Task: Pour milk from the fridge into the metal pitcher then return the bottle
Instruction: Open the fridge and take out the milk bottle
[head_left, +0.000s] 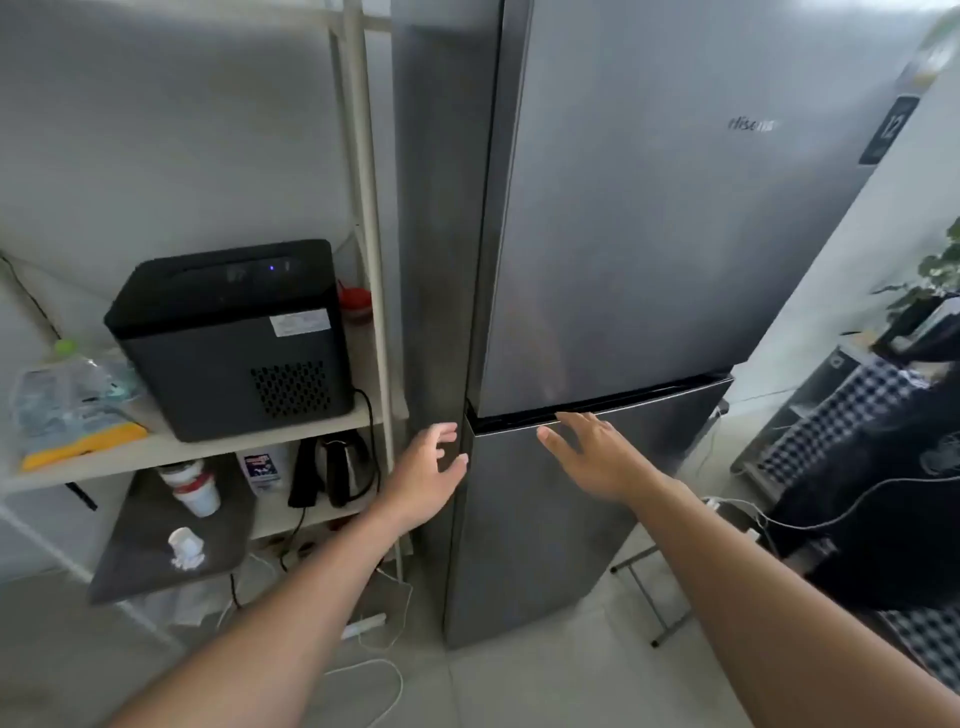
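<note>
The fridge (623, 249) is brushed, faintly glossy grey metal; the shelf (171, 452) is matt white.

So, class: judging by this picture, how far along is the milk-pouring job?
Nothing looks done: both fridge doors are shut, and no milk bottle or pitcher shows. In hand: the empty right hand reaches for the gap between the doors, the left hand beside it. Fetching, pouring and returning remain.

**Around the work area**

To your left, a white shelf unit (156, 452) carries a black box-shaped appliance (228, 338) with a small blue light, beside a crumpled clear bag (67, 395). Below it you have a black kettle (340, 470) and what may be a carton (262, 467). At your right stand a checkered cloth (831, 415) and a leafy plant (935, 270).
</note>
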